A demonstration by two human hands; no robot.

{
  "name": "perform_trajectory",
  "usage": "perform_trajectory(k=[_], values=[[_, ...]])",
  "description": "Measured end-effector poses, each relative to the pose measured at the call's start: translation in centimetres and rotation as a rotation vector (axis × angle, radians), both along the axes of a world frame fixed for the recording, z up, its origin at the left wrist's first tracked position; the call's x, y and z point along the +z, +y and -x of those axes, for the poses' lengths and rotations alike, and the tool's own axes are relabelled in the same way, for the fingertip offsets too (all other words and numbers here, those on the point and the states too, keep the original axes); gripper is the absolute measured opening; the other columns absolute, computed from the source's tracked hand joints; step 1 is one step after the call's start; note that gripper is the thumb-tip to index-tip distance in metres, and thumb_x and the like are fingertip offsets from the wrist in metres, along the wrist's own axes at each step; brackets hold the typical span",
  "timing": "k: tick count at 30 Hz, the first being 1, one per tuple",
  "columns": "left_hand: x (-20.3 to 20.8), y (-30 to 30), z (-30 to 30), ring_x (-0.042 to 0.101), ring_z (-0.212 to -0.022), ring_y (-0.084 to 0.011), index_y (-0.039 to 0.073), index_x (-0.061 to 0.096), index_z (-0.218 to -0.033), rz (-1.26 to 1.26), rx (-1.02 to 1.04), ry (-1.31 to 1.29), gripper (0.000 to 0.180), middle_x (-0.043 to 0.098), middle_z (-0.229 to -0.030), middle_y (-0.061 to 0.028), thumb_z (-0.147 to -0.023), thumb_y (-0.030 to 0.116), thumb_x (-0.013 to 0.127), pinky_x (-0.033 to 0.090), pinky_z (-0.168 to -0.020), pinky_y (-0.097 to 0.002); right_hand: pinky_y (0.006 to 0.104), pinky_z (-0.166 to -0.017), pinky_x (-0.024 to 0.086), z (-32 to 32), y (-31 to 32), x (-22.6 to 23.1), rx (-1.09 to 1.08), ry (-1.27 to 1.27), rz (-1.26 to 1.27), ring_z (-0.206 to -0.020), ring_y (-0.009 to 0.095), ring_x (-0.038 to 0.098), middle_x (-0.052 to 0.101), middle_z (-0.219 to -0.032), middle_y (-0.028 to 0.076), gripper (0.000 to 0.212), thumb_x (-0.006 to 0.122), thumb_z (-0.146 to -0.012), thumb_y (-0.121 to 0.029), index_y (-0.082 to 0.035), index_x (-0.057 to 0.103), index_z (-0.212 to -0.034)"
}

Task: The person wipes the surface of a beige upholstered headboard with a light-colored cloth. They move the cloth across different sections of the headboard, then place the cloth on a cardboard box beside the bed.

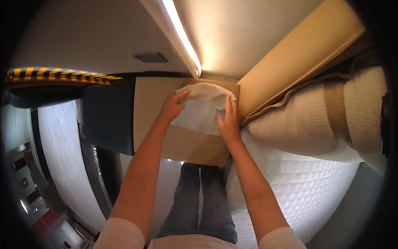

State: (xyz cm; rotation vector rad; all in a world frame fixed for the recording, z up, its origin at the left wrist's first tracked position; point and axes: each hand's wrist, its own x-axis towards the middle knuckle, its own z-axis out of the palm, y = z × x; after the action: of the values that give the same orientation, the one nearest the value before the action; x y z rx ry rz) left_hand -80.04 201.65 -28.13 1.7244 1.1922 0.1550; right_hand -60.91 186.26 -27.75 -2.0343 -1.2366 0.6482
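A white cloth (198,108) with a scalloped, slightly raised edge lies on the tan top of a bedside cabinet (188,145). At the cloth's left edge is my left hand (171,106), index finger stretched along it and thumb apart. My right hand (229,123) rests at the right edge with its fingers straight and its thumb spread inward over the fabric. Both hands touch the cloth without visibly gripping it. The cloth looks wrinkled close to my right thumb.
To the right stand a tan padded headboard (298,54), beige pillows (296,116) and a white quilted mattress (306,178). A dark cabinet (107,118) adjoins on the left, with a plastic-wrapped mattress (66,153) beyond. A light strip (182,33) runs up the wall.
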Motion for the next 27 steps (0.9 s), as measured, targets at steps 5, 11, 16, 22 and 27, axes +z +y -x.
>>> perform_trajectory(k=[5, 11, 16, 22, 27], values=[[-0.8, 0.0, -0.5, 0.045, -0.119, -0.0304, 0.026, 0.056, -0.133, -0.114, -0.119, 0.066, 0.072, 0.052, -0.122, -0.0138, -0.068, -0.005, 0.052, 0.037, -0.104, -0.0346, 0.0459, -0.107, 0.032, -0.3, 0.0, -1.9, 0.019, -0.189, -0.059, -0.128, 0.042, 0.033, 0.015, -0.153, 0.022, 0.079, 0.063, -0.076, 0.002, -0.012, 0.03, -0.146], [-5.0, -2.0, 2.4, 0.044, -0.12, -0.0352, 0.014, 0.042, -0.141, -0.313, 0.234, -0.003, 0.073, 0.047, -0.134, -0.0146, -0.071, 0.0, 0.058, 0.039, -0.103, -0.0404, 0.0467, -0.105, 0.032, 2.1, -2.8, -2.8, -0.011, -0.218, -0.015, -0.125, 0.041, 0.037, 0.025, -0.148, 0.023, 0.071, 0.064, -0.08, -0.005, -0.003, 0.032, -0.143], [-5.0, -2.7, 1.3, 0.047, -0.113, -0.0335, 0.005, 0.051, -0.127, -0.227, 0.344, 0.286, 0.061, 0.051, -0.123, -0.0157, -0.071, 0.017, 0.072, 0.042, -0.098, -0.0406, 0.0448, -0.097, 0.037, 3.5, -3.8, -3.7, -0.122, -0.28, 0.09, -0.114, 0.036, 0.044, 0.042, -0.13, 0.019, 0.07, 0.07, -0.081, -0.02, -0.002, 0.036, -0.14], [-3.9, -2.7, -1.2, 0.048, -0.102, -0.0315, 0.002, 0.057, -0.103, -0.313, 0.286, 0.515, 0.04, 0.055, -0.102, -0.0142, -0.075, 0.026, 0.073, 0.044, -0.087, -0.0413, 0.0434, -0.089, 0.041, 4.3, -0.7, -4.1, -0.34, -0.288, 0.306, -0.101, 0.031, 0.05, 0.055, -0.106, 0.013, 0.052, 0.073, -0.077, -0.031, -0.003, 0.053, -0.116], [-4.9, -3.5, -0.8, 0.052, -0.095, -0.031, 0.003, 0.054, -0.097, -0.314, 0.208, 0.152, 0.026, 0.056, -0.099, -0.0136, -0.08, 0.018, 0.066, 0.045, -0.082, -0.0396, 0.0388, -0.087, 0.044, 4.0, -0.3, -5.0, -0.299, 0.003, 0.078, -0.096, 0.031, 0.054, 0.056, -0.104, 0.013, 0.034, 0.065, -0.08, -0.013, -0.002, 0.054, -0.11]])
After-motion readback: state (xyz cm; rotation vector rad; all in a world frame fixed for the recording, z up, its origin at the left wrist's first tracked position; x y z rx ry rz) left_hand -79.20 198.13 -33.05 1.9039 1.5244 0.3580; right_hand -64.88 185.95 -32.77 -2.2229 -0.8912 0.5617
